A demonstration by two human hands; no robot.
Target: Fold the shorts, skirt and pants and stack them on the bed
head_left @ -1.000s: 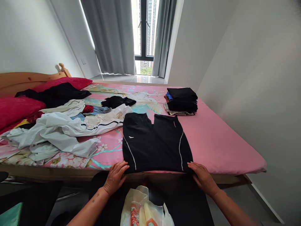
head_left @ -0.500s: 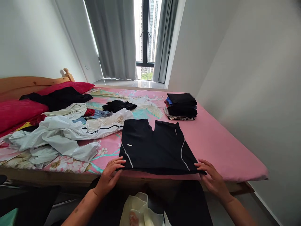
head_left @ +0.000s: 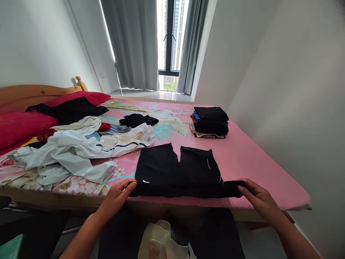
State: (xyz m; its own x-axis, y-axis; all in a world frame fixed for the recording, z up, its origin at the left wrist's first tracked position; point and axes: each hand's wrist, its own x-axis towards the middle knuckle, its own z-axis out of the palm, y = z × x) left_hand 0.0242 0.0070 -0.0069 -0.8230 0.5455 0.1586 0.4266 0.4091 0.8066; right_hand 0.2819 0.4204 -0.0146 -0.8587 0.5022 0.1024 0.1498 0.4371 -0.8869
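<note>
A pair of black shorts (head_left: 178,169) lies at the bed's front edge, leg openings pointing away from me. Its near edge, the waist end, is lifted and turned up as a dark band across the front. My left hand (head_left: 118,192) pinches the left end of that band between thumb and fingers. At the right end, my right hand (head_left: 256,196) grips the other corner, thumb on top. Part of a small light logo shows beside the band on the left, and a short pale stripe is visible on the right leg.
A folded stack of clothes (head_left: 210,122) stands on the pink sheet (head_left: 258,169) to the right. Loose white clothes (head_left: 72,147) are heaped on the left, near red pillows (head_left: 24,129). A crumpled black garment (head_left: 138,120) lies farther back.
Both hands have taken hold of the shorts' near corners, raised that edge and pulled it taut. The side stripes are now mostly covered, and the hands are farther apart.
</note>
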